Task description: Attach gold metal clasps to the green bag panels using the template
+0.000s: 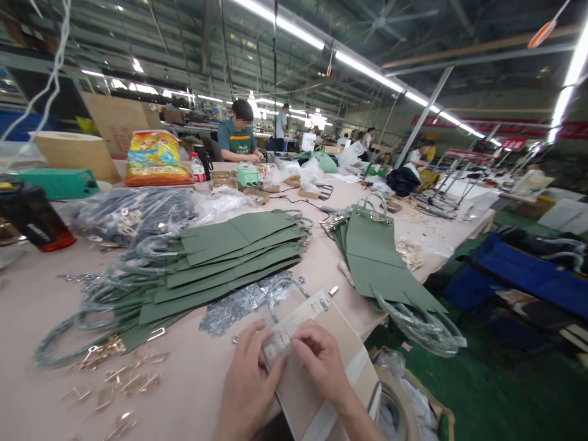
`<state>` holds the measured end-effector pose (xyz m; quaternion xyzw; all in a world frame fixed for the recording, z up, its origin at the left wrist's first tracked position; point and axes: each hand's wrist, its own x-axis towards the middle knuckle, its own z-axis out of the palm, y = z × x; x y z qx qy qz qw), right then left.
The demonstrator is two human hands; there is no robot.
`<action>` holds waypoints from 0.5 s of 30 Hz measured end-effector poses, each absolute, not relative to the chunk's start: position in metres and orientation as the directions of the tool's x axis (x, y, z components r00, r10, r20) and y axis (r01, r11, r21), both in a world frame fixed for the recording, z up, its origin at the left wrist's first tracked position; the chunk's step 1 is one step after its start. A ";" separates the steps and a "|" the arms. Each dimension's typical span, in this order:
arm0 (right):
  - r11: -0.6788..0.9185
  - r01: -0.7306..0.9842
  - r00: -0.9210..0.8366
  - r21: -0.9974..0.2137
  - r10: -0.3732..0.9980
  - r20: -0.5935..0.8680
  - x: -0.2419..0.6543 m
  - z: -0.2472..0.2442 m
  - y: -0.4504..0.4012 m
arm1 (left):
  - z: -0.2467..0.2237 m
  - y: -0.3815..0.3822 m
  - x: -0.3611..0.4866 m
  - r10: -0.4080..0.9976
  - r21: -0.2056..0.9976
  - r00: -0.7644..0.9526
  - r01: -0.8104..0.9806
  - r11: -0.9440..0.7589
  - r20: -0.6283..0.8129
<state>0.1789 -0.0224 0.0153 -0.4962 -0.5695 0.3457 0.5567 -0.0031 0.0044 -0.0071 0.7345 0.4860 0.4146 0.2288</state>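
Note:
A beige panel point(301, 383) with a wrapped handle loop lies at the table's front edge, its light inner side up. My left hand point(250, 373) grips the panel's left edge, thumb on top. My right hand point(319, 355) has thumb and index finger pinched over the panel's upper strip; what they hold is too small to make out. Small flat metal pieces point(243, 300) are heaped just behind the panel. Green panels with wrapped handles point(220, 263) are stacked to the left, and more green panels point(376, 251) lie to the right. Gold-coloured metal fittings point(122, 380) are scattered at the front left.
Behind the stack lies a plastic bag of dark straps point(133, 211), near a colourful packet point(154, 156) and a bottle point(198, 168). A dark container point(34, 214) stands at the far left. A person point(239, 138) sits across the table. Below the right edge is a box point(413, 398).

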 end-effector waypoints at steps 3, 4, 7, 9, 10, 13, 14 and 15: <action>0.306 -0.024 0.284 -0.952 0.915 0.287 0.184 -0.001 -0.024 | 0.001 0.003 0.003 0.812 0.633 0.227 0.528 -0.566 0.538; 0.315 -0.081 0.344 -0.946 0.899 0.270 0.184 -0.007 -0.023 | 0.007 0.003 0.009 0.780 0.597 0.267 0.519 -0.612 0.566; 0.358 -0.156 0.513 -0.920 0.826 0.235 0.182 -0.017 -0.019 | 0.024 0.011 0.039 0.727 0.559 0.436 0.466 -0.686 0.530; 0.377 -0.143 0.586 -0.915 0.777 0.228 0.185 -0.017 -0.017 | 0.033 0.020 0.063 0.705 0.554 0.530 0.443 -0.705 0.472; 0.382 -0.131 0.620 -0.915 0.752 0.225 0.189 -0.016 -0.016 | 0.036 0.026 0.074 0.687 0.538 0.571 0.440 -0.719 0.450; 0.391 -0.068 0.720 -0.918 0.656 0.226 0.215 -0.005 -0.006 | 0.037 0.039 0.097 0.661 0.450 0.647 0.495 -0.743 0.380; 0.377 -0.017 0.741 -0.926 0.627 0.242 0.228 0.000 0.000 | 0.036 0.041 0.102 0.665 0.416 0.653 0.526 -0.742 0.362; 0.342 0.059 0.741 -0.938 0.615 0.271 0.241 0.006 0.008 | 0.034 0.042 0.105 0.674 0.384 0.651 0.556 -0.737 0.349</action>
